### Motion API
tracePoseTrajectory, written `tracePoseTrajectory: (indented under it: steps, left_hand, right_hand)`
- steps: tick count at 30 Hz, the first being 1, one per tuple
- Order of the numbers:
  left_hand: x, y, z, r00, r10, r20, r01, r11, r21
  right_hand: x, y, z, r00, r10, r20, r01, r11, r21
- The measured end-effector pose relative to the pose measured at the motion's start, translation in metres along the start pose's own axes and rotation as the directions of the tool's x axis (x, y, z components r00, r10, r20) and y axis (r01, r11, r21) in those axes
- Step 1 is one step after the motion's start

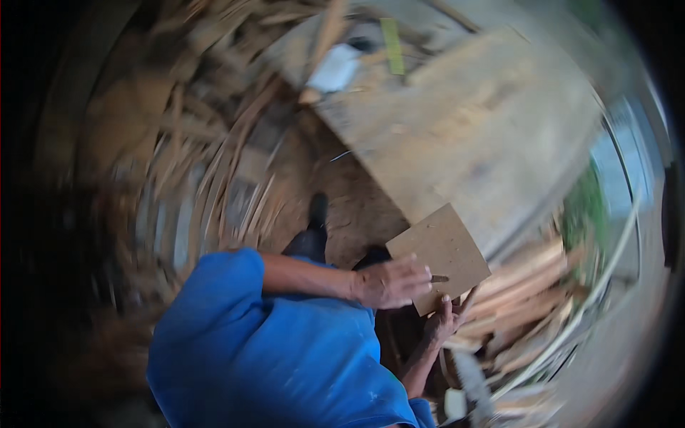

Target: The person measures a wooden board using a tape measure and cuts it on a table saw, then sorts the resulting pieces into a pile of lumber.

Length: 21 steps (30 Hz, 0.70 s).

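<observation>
A square brown board (448, 246), thin and flat with a few specks on its face, is held up in front of me, tilted. My right hand (445, 322) grips its near right edge, thumb over the top and the other fingers partly hidden beneath. Across the board's near left part lies my left hand (394, 282), fingers stretched out and slightly blurred. Just past those fingertips a small dark elongated mark or piece (440, 278) shows on the board; I cannot tell which it is.
A large wooden work surface (471, 135) extends ahead and right, bearing a yellow-green strip (392, 46) and a whitish object (335, 68). Scrap wood (221, 171) is heaped at left; split planks (521, 292) lie at right beside a long pale pole (578, 314). A saw-like blade (471, 381) is below.
</observation>
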<state>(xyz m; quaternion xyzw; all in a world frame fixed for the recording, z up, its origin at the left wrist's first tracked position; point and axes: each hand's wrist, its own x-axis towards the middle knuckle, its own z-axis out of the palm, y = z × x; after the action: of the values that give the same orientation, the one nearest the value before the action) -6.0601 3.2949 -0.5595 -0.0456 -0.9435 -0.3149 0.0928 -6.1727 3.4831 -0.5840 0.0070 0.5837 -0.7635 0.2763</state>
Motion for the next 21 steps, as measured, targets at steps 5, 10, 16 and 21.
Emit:
tracePoseTrajectory:
  steps: [5,10,16,21]
  left_hand:
    - [-0.18,-0.054,-0.021,0.224,-0.886,-0.406,0.839,0.387,-0.383]
    - [-0.326,-0.092,-0.009,0.103,-0.958,0.269,-0.217,-0.285,-0.933]
    - [-0.523,-0.165,0.032,-0.412,-0.875,0.255,-0.366,-0.098,-0.925]
    - [-0.709,-0.208,0.065,-0.872,-0.483,0.081,-0.062,-0.055,-0.997]
  right_hand:
    - [-0.003,0.076,0.1,0.828,0.314,0.464,-0.275,0.949,-0.152]
    - [0.009,0.149,0.25,0.446,0.598,0.666,-0.209,0.793,-0.572]
    - [0.029,0.319,0.398,0.207,0.743,0.636,0.423,0.519,-0.743]
    - [0.006,0.499,0.492,0.277,0.87,0.407,0.289,0.329,-0.899]
